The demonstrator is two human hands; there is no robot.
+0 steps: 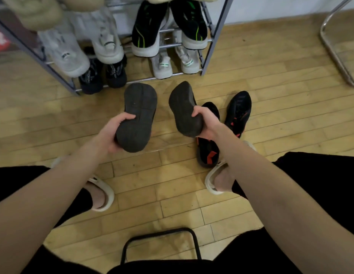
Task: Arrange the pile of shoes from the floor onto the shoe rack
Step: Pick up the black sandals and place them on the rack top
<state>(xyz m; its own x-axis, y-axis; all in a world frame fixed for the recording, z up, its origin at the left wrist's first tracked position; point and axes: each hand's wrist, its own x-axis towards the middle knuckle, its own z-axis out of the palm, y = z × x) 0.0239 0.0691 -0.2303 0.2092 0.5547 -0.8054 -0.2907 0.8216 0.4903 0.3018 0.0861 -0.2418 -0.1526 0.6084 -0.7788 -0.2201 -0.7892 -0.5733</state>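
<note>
**Two dark shoes in hand, rack right in front of you**

So, you've got one dark shoe per hand, both turned sole-up. Your left hand (115, 133) is wrapped round the heel end of the left dark shoe (137, 115), thumb lying across the sole. Your right hand (206, 121) is curled round the heel half of the right dark shoe (184, 109), thumb on the sole too. Both shoes are up off the wooden floor (172, 194), just short of the shoe rack (217, 34).

Handling-wise, I'd guess these are light and a bit flexy: thick foam-looking soles, soft uppers. The sole looks matte and grippy, so slipping shouldn't be a worry. Heel grip is fine; the toes will want to droop, so flip them upright before sliding them in toe-first.

The lower tiers look packed already: black pair (102, 76), pale pairs, the black-and-green sneakers (168, 24). I can't tell from here where a free slot is.

Still on the floor by your right foot: the black-and-red sneakers (239, 111), one partly hidden under your right wrist.
</note>
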